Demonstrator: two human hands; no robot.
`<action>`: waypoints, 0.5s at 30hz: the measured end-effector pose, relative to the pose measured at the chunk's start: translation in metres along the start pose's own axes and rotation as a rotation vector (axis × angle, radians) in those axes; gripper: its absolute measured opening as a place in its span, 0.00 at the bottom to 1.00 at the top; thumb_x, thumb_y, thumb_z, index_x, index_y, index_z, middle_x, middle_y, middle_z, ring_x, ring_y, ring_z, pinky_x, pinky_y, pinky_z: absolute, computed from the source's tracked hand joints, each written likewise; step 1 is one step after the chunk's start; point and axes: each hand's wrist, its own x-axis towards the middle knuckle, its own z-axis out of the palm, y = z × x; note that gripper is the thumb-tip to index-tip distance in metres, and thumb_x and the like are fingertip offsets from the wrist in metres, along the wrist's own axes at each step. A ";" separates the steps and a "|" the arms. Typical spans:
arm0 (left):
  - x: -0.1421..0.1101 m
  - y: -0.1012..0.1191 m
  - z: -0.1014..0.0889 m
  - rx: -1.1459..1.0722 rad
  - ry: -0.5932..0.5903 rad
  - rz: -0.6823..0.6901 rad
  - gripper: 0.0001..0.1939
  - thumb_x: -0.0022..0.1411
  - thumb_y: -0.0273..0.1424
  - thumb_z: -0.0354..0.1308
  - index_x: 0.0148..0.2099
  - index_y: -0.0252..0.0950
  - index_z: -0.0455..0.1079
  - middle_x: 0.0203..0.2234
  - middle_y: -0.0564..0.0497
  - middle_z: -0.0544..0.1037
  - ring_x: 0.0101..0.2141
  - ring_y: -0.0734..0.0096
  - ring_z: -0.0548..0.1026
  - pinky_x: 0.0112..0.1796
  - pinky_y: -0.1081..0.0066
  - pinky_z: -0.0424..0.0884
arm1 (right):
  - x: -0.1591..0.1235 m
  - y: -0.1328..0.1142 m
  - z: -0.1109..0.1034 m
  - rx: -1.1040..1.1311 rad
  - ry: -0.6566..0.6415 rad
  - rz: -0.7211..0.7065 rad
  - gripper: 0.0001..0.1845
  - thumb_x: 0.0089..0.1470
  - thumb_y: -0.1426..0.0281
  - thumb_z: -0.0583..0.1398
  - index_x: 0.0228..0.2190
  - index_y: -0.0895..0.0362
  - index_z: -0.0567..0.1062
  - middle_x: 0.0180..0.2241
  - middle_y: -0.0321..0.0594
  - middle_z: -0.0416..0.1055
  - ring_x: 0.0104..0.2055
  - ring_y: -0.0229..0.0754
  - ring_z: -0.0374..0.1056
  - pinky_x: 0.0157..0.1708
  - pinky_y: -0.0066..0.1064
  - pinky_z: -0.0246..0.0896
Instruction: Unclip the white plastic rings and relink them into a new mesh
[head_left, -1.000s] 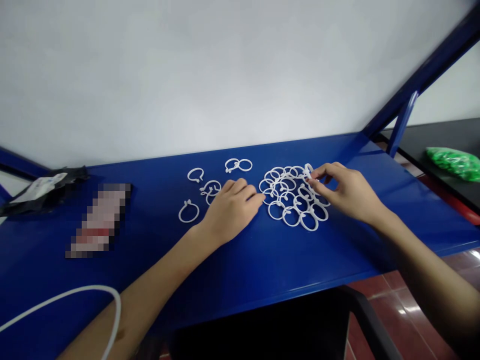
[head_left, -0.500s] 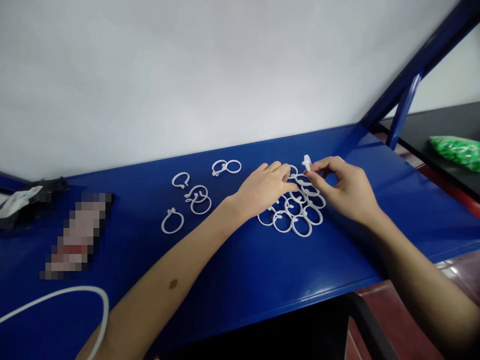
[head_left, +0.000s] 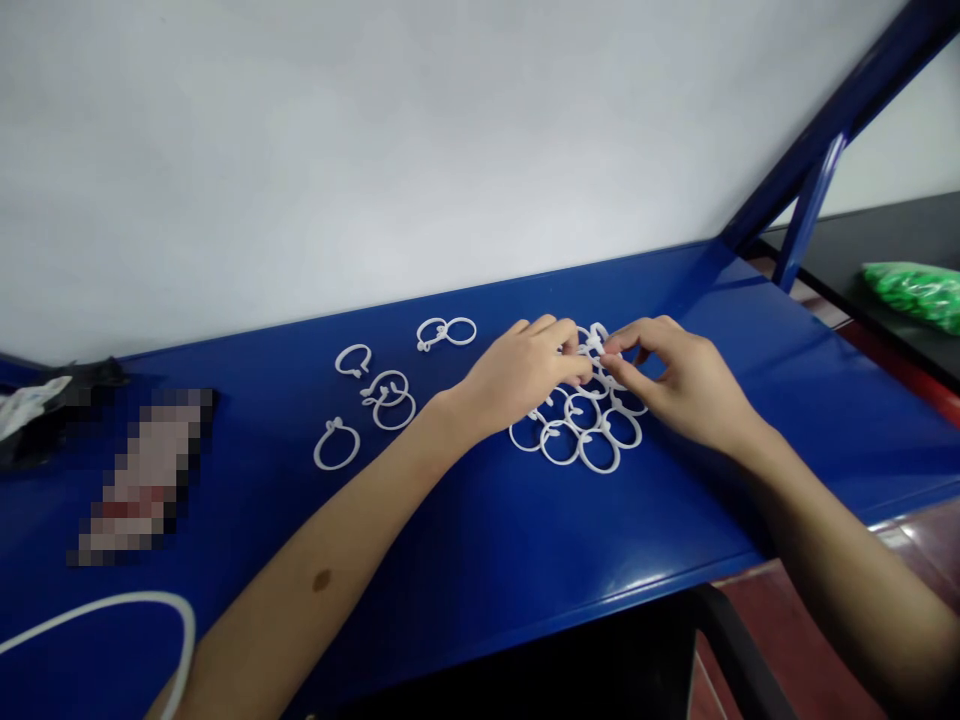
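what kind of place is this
Probably a small workshop or packing area, though a storeroom is possible: a blue metal workbench with a slanted brace, many identical white plastic rings on it, and a clear bag of green items on a black surface nearby.

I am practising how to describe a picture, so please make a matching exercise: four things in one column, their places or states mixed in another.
1. Left hand
2. Right hand
3. White cord
4. Clear bag

A. Far right, with green contents
B. Pinching a tilted white ring
C. Lower left, by the left forearm
D. Palm down over the ring cluster

1-D; 2-B; 3-C; 4-A
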 end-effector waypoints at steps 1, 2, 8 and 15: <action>-0.005 -0.003 -0.005 -0.039 0.042 -0.023 0.11 0.71 0.25 0.54 0.43 0.41 0.78 0.40 0.50 0.74 0.41 0.66 0.70 0.43 0.66 0.65 | 0.000 0.000 0.000 -0.012 -0.017 -0.034 0.08 0.64 0.62 0.58 0.35 0.51 0.74 0.36 0.41 0.76 0.38 0.48 0.69 0.40 0.42 0.65; -0.011 -0.006 -0.010 -0.071 0.091 -0.048 0.11 0.71 0.25 0.53 0.44 0.40 0.77 0.39 0.49 0.75 0.41 0.67 0.71 0.43 0.67 0.66 | 0.000 -0.001 -0.001 -0.025 -0.034 -0.071 0.08 0.64 0.63 0.58 0.35 0.52 0.74 0.38 0.42 0.76 0.39 0.48 0.68 0.42 0.43 0.65; -0.068 -0.032 -0.036 0.004 0.276 -0.249 0.08 0.72 0.30 0.54 0.45 0.39 0.75 0.39 0.50 0.77 0.41 0.66 0.74 0.43 0.65 0.71 | 0.005 -0.008 0.003 -0.083 -0.148 -0.173 0.08 0.64 0.67 0.57 0.36 0.53 0.76 0.42 0.47 0.72 0.42 0.51 0.66 0.43 0.45 0.67; -0.134 -0.042 -0.037 0.255 0.124 -0.344 0.12 0.73 0.33 0.50 0.46 0.40 0.75 0.38 0.48 0.79 0.40 0.59 0.73 0.45 0.57 0.69 | 0.009 -0.005 0.011 -0.136 -0.195 -0.219 0.11 0.65 0.65 0.57 0.38 0.54 0.79 0.41 0.48 0.71 0.42 0.51 0.65 0.42 0.45 0.67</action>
